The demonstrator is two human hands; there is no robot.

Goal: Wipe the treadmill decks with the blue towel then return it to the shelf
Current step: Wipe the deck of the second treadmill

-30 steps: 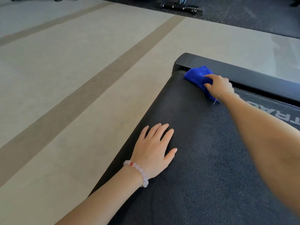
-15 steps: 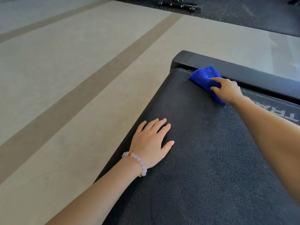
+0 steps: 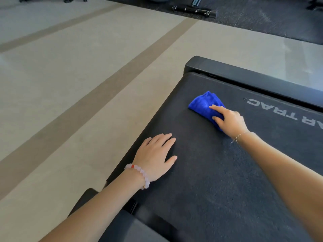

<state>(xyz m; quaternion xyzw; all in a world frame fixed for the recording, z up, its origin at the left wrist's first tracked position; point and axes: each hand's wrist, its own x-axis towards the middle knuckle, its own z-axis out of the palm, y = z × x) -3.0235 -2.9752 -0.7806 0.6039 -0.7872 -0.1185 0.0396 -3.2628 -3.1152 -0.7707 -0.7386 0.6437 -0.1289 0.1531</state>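
The black treadmill deck [image 3: 218,180] fills the lower right, with white lettering near its right side. A bunched blue towel [image 3: 203,104] lies on the belt a little short of the deck's far end. My right hand [image 3: 229,120] presses down on the towel's near part, fingers curled over it. My left hand [image 3: 155,157] rests flat on the belt near the left edge, fingers spread, holding nothing. A bead bracelet circles the left wrist.
The deck's black end rail [image 3: 244,75] runs across beyond the towel. Beige floor with brown stripes [image 3: 87,105] lies to the left. A dark rubber mat with a black bar [image 3: 192,10] sits at the far top. A dark frame part [image 3: 132,224] shows at the bottom.
My right hand has pulled the blue towel back from the end rail toward me along the belt. My left hand stays flat on the deck.
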